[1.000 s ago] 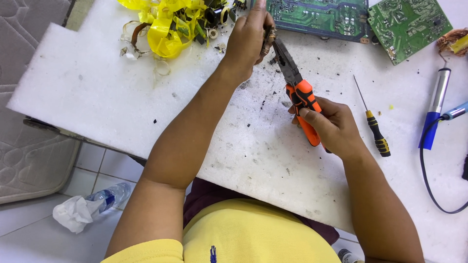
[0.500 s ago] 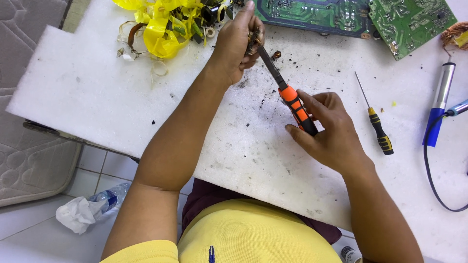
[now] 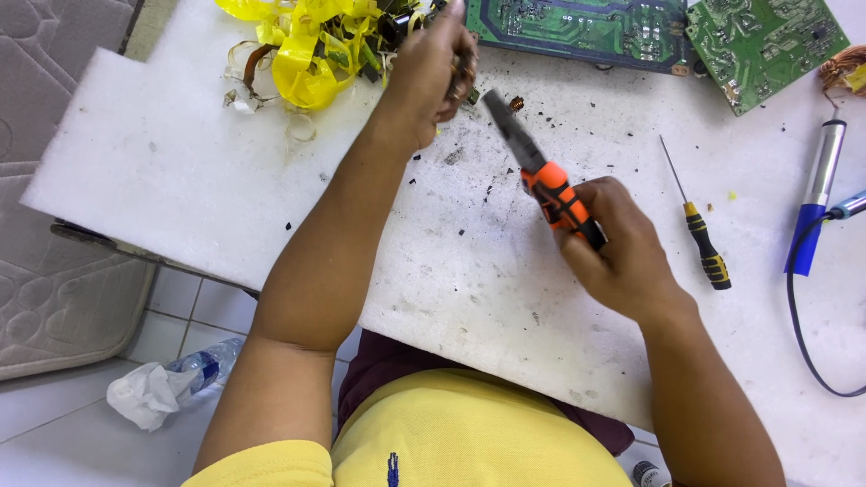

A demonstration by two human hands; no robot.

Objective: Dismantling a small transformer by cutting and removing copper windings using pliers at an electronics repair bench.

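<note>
My right hand (image 3: 613,243) grips the orange-and-black handles of a pair of pliers (image 3: 538,171). The jaws are closed and point up-left toward my left hand, a short gap away from it. My left hand (image 3: 431,68) is closed around a small dark component, mostly hidden in the fingers, held just above the white foam board (image 3: 162,171). Dark crumbs and a small copper coil bit (image 3: 516,104) lie on the board between the two hands.
Two green circuit boards (image 3: 577,27) (image 3: 767,45) lie at the far edge. Yellow tape scraps (image 3: 302,45) sit far left. A yellow-black screwdriver (image 3: 699,230) and a blue-handled soldering iron (image 3: 816,194) with cable lie right. A plastic bottle (image 3: 203,365) and crumpled tissue lie on the tiled floor.
The pliers have pulled back from my left hand and their jaws have come free of the held part. My right hand shifted its grip down the handles.
</note>
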